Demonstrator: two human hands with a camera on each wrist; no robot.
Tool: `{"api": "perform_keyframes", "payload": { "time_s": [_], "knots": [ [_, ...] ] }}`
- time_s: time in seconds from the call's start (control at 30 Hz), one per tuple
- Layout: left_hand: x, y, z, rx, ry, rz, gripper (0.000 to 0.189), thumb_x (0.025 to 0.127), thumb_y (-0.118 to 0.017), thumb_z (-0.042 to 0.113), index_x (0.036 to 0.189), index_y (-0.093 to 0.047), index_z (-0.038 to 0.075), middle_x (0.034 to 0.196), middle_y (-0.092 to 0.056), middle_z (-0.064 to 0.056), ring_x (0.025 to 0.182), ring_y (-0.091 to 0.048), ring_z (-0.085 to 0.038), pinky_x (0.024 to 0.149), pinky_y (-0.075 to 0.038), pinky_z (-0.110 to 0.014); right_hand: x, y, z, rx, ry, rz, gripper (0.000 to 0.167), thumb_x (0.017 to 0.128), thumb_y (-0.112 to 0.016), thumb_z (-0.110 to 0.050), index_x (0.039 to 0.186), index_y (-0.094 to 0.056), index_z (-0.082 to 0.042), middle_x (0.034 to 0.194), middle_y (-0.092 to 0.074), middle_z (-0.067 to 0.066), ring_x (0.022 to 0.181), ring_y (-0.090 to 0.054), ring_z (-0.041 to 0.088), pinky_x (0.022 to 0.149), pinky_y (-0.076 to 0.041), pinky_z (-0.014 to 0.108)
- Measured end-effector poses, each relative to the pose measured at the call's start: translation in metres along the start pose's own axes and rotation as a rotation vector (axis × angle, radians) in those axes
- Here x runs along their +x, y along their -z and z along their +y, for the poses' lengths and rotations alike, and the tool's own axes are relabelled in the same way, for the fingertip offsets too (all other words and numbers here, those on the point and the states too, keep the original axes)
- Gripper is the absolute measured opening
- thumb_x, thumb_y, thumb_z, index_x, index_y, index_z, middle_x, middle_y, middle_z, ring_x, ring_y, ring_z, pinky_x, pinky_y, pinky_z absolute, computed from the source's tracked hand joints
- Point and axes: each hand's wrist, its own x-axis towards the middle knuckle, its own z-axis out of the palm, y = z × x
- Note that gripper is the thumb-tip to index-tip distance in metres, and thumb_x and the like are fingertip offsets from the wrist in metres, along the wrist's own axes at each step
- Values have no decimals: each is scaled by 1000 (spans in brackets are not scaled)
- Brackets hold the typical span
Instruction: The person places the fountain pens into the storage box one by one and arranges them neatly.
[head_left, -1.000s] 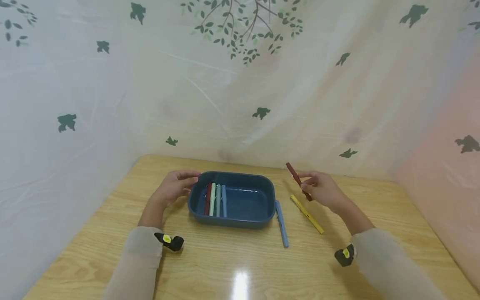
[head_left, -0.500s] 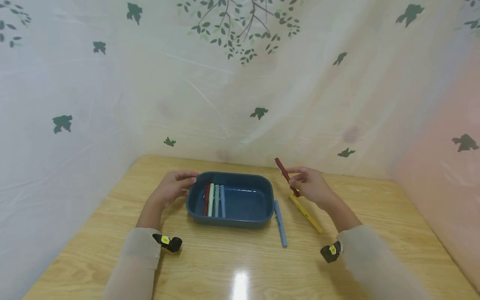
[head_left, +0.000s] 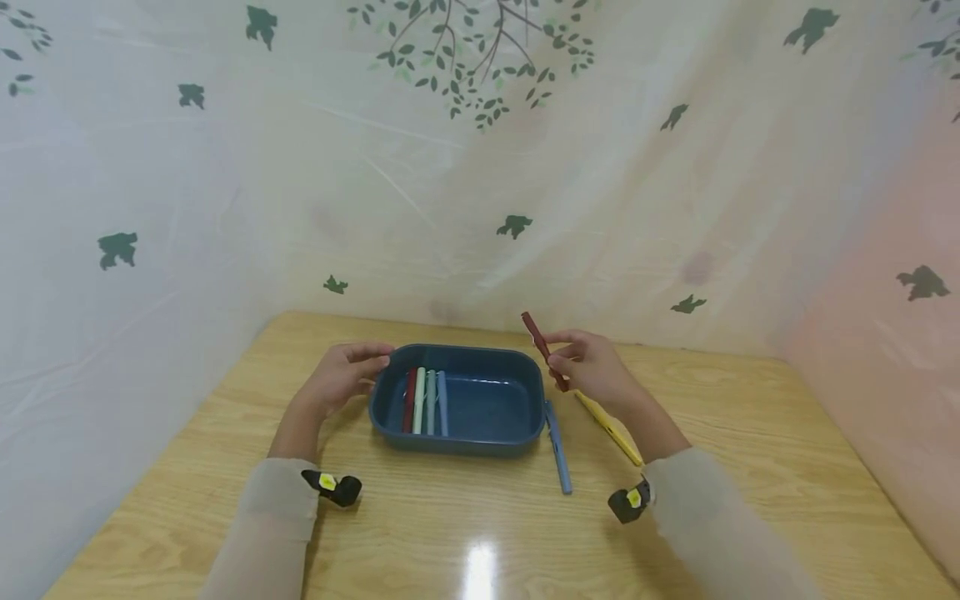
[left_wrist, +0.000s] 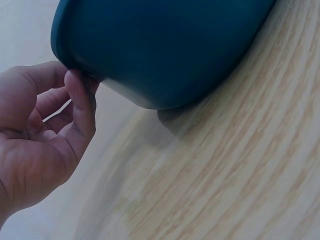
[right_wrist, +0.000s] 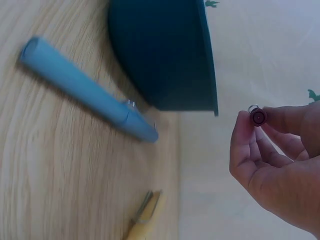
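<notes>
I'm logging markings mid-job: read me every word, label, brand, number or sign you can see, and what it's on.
No text can be read in these views.
Left wrist camera's yellow label: too small to read.
Right wrist camera's yellow sticker: too small to read.
Dark red pen, blue pen, yellow pen, four boxed pens: no legible lettering.
Blue box: no lettering on its visible sides.

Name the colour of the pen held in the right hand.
Dark red; the pen shows best in the head view.
</notes>
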Motion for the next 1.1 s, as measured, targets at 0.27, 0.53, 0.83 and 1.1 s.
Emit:
{"api": "perform_keyframes", "payload": {
  "time_s": [0.27, 0.53, 0.83, 1.1],
  "knots": [
    [-1, -1, 1, 4, 10, 4, 37, 103, -63, 14, 135, -60, -5, 116, -67, -9, 93, -64, -15, 77, -58, -29, 6, -20, -8, 69, -39, 9, 39, 102, -59, 2, 140, -59, -4, 116, -64, 31, 92, -63, 33, 75, -61, 40],
    [-1, 0, 1, 12, 15, 1, 39, 104, -63, 16, 137, -59, -5, 116, -68, -7, 95, -64, -15, 78, -58, -29, 9, -42, -15, 163, -43, -15, 40, 101, -59, 4, 140, -58, -1, 115, -63, 33, 91, -66, 35, 73, -60, 34],
    [-4, 1, 3, 18, 20, -3, 41, 104, -63, 18, 137, -59, -5, 119, -68, -9, 96, -64, -15, 79, -58, -29, 14, -66, -19, 272, -67, -60, 40, 100, -58, 7, 140, -57, 3, 102, -66, 23, 79, -65, 23, 74, -60, 41],
    [-3, 2, 1, 19, 30, -1, 41, 104, -63, 19, 138, -59, -3, 123, -67, -12, 98, -64, -16, 81, -58, -29, 15, -85, -21, 290, -113, -104, 40, 100, -57, 8, 140, -54, 2, 104, -63, 26, 88, -65, 36, 76, -60, 47]
  ]
}}
